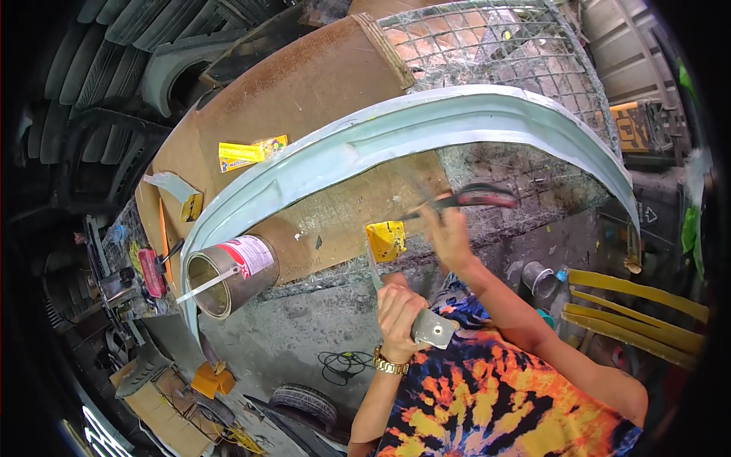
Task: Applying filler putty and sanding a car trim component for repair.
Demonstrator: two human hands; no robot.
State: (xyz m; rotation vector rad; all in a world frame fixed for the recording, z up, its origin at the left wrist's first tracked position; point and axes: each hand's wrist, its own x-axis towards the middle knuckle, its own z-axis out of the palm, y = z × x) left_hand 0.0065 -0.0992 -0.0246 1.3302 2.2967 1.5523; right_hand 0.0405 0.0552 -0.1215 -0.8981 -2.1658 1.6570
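Observation:
My left hand (400, 314), with a gold-coloured watch at the wrist, is closed around a grey strip-like tool. Its squared metal end (435, 330), with a small hole, sticks out below the fist. A yellow-smeared plate (386, 241) shows at the far end. My right hand (451, 238) grips a black-and-red-handled tool (483, 196) just right of the yellow plate. Motion blurs that tool, so its exact kind is unclear. Beyond both hands arches a long, pale blue-grey curved panel, like a car bumper part (365, 135).
The panel rests on a wire-mesh bench (480, 38) partly covered by brown board (297, 76). A large metal can (209, 286) with a stick across its mouth stands at left. Yellow packets (242, 154) lie behind the panel. Yellow strips (640, 312) are at right; a tyre (304, 404) is below.

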